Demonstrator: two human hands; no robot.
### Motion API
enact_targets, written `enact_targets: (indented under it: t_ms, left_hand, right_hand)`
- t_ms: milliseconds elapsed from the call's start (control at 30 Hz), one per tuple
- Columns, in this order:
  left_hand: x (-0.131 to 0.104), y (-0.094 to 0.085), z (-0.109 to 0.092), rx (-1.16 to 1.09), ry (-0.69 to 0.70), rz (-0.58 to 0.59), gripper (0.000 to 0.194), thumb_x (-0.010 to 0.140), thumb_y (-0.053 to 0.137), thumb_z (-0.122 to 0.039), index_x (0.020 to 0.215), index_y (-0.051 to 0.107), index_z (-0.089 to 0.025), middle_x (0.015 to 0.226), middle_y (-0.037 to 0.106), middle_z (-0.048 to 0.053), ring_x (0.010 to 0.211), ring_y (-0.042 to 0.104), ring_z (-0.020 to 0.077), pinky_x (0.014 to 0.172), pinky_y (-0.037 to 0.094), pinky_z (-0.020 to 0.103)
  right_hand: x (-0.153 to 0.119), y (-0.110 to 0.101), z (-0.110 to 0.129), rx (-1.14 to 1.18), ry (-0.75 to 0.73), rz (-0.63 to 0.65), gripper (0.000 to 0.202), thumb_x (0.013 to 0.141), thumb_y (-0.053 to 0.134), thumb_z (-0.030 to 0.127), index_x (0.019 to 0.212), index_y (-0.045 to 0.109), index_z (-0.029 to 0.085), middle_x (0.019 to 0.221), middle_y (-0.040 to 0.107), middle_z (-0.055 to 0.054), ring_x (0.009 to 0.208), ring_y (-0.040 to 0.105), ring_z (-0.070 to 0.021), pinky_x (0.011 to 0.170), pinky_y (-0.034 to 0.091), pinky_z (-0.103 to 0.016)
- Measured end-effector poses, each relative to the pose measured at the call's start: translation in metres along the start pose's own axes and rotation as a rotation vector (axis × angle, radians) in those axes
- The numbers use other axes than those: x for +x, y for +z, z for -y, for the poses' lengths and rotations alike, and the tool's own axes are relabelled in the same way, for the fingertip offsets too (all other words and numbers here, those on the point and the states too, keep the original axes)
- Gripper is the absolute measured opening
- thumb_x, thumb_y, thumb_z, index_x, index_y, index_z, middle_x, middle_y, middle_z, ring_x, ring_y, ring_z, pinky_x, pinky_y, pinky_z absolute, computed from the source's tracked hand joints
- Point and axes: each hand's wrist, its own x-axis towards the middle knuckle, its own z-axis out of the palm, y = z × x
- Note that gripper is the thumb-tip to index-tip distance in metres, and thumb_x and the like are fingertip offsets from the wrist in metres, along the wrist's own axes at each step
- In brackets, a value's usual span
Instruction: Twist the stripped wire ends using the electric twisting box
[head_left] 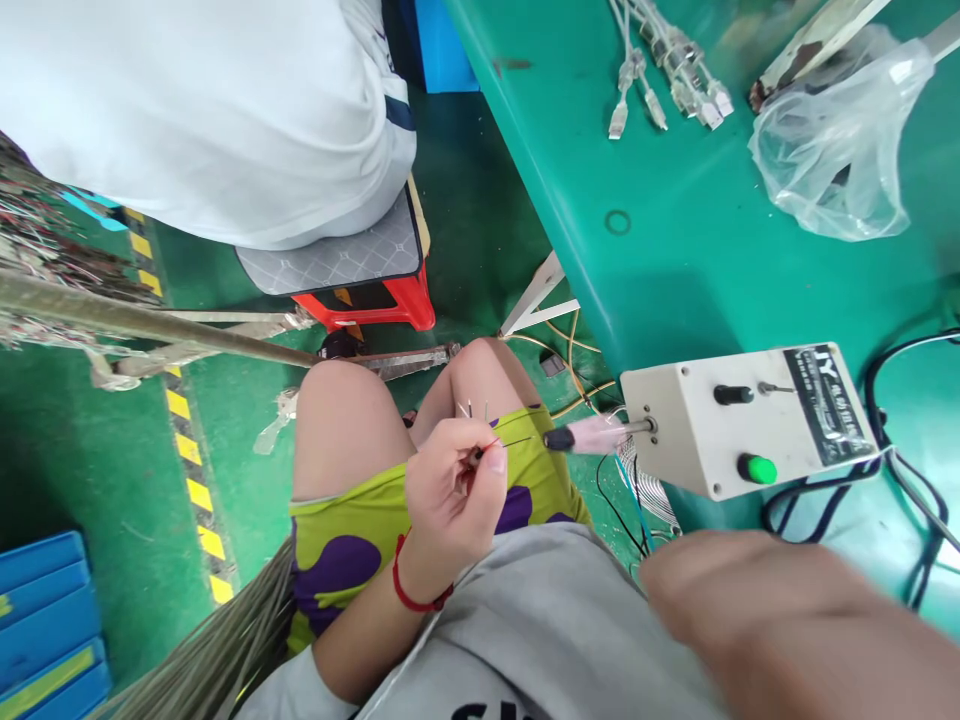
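Above my lap, my left hand [461,490] is closed in a pinch on thin wires [514,441], whose fine ends stick out past the thumb and fingers. A red cord circles that wrist. Just to the right of the wire ends is the dark tip of a pink-wrapped spindle [592,436], apart from them. The spindle comes out of a light box [697,430] with a green knob, at the edge of the green table [660,270]. My right hand [720,590] is smeared by motion below the box, and its fingers cannot be made out.
Cables with USB plugs [671,80] and a clear plastic bag [840,150] lie on the table. A person in a white shirt [225,120] sits on a red stool [409,300] at upper left. A bundle of grey cables [217,640] hangs beside my left arm. Blue crates [52,620] stand lower left.
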Motion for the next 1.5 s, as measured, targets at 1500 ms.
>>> enact_targets:
  t_ms: [1500]
  left_hand:
    - [0.015, 0.005, -0.012, 0.018, -0.021, 0.174, 0.011, 0.111, 0.068, -0.015, 0.11, 0.066, -0.025, 0.079, 0.066, -0.005, 0.054, 0.055, 0.0089, 0.051, 0.045, 0.02]
  right_hand:
    - [0.06, 0.033, -0.05, 1.129, 0.251, -0.355, 0.029, 0.118, 0.079, 0.048, 0.141, 0.091, 0.035, 0.051, 0.024, 0.011, 0.054, 0.01, -0.0141, 0.057, 0.028, -0.027]
